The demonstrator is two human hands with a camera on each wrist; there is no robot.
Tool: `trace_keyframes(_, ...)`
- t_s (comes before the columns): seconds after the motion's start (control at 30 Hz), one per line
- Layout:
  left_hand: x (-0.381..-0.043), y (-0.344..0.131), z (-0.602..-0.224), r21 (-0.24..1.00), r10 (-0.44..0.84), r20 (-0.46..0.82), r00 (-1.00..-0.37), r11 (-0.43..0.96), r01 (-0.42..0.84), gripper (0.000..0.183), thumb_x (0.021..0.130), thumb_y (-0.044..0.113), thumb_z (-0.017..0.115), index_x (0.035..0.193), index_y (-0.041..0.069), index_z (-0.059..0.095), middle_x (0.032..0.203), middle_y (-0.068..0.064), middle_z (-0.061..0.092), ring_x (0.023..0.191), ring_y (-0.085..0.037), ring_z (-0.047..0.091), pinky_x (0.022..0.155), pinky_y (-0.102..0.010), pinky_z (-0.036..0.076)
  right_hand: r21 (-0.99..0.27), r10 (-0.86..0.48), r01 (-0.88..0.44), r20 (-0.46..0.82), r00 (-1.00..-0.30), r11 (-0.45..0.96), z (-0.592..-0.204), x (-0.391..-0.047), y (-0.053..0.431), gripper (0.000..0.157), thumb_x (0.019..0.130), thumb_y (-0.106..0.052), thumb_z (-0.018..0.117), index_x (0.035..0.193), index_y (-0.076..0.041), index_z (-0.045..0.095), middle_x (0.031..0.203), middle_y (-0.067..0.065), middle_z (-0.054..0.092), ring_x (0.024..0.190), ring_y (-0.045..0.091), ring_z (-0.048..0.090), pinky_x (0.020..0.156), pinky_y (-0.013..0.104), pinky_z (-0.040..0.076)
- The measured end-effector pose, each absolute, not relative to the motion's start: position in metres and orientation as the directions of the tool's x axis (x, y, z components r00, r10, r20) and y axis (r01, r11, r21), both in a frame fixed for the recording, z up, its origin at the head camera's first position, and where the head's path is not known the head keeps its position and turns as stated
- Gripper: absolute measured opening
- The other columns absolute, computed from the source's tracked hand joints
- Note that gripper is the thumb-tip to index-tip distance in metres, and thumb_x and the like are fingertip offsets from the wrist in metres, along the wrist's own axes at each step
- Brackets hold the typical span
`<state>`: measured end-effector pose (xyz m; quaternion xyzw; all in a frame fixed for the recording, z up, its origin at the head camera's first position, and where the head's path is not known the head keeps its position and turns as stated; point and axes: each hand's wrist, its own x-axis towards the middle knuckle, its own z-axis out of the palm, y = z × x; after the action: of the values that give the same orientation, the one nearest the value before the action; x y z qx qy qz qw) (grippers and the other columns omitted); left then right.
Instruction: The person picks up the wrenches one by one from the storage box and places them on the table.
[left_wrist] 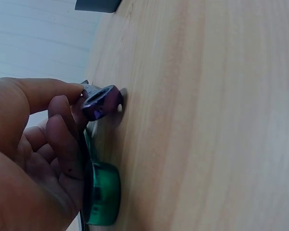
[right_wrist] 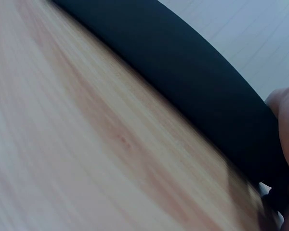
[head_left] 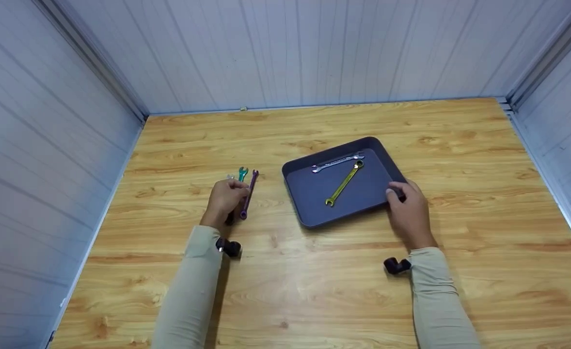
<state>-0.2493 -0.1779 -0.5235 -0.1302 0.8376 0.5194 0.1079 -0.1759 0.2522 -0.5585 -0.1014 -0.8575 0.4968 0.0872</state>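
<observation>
On the table [head_left: 309,291], left hand [head_left: 225,198] pinches purple wrench [head_left: 249,196], right hand [head_left: 411,212] grips tray [head_left: 309,198]

No text, label, brand, number or sign legible in head or wrist views; any marking on the silver wrench [head_left: 338,163], yellow wrench [head_left: 343,185], purple wrench [head_left: 250,194] or green wrench [left_wrist: 105,193] too small or blurred to read.
</observation>
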Motion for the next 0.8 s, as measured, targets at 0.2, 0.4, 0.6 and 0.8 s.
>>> trace_keyframes(0.2,-0.2488,-0.1808,-0.5256,0.844,-0.120,-0.331,-0.936,0.407,-0.350,0.012,0.093,0.011,0.069,0.102,0.005,0.074,0.100,-0.007,0.068,0.088,-0.020,0.060,0.072,-0.032,0.049,-0.870,0.261,0.086,0.051,-0.964,0.485,-0.5583,-0.1766,0.2517,0.041,0.101,-0.035,0.057,0.130,-0.007,0.065,0.154,0.018,0.038,0.143,0.036,0.032,0.118,0.049,0.022)
trace_keyframes(0.4,-0.2486,-0.1808,-0.5264,0.863,-0.119,-0.323,-0.939,0.369,-0.344,0.009,0.090,0.008,0.070,0.098,0.003,0.073,0.093,-0.006,0.068,0.082,-0.018,0.061,0.069,-0.030,0.049,-0.875,0.268,0.092,0.044,-0.962,0.474,-0.5599,-0.1761,0.2530,0.042,0.101,-0.036,0.057,0.130,-0.007,0.065,0.155,0.017,0.037,0.144,0.036,0.031,0.118,0.048,0.021)
trace_keyframes(0.6,-0.2472,-0.1797,-0.5268,0.876,-0.133,-0.306,-0.943,0.348,-0.334,0.006,0.088,0.004,0.071,0.094,0.004,0.073,0.089,-0.005,0.068,0.078,-0.017,0.061,0.066,-0.028,0.050,-0.876,0.262,0.094,0.038,-0.964,0.473,-0.5595,-0.1754,0.2532,0.043,0.101,-0.037,0.056,0.131,-0.007,0.065,0.156,0.017,0.035,0.144,0.037,0.030,0.118,0.050,0.021)
trace_keyframes(0.8,-0.2452,-0.1794,-0.5268,0.868,-0.141,-0.306,-0.941,0.365,-0.337,0.009,0.089,0.008,0.071,0.097,0.004,0.072,0.093,-0.006,0.067,0.083,-0.018,0.061,0.070,-0.031,0.050,-0.874,0.258,0.082,0.052,-0.965,0.479,-0.5595,-0.1753,0.2532,0.042,0.101,-0.036,0.057,0.131,-0.006,0.065,0.155,0.019,0.037,0.144,0.037,0.031,0.118,0.050,0.022)
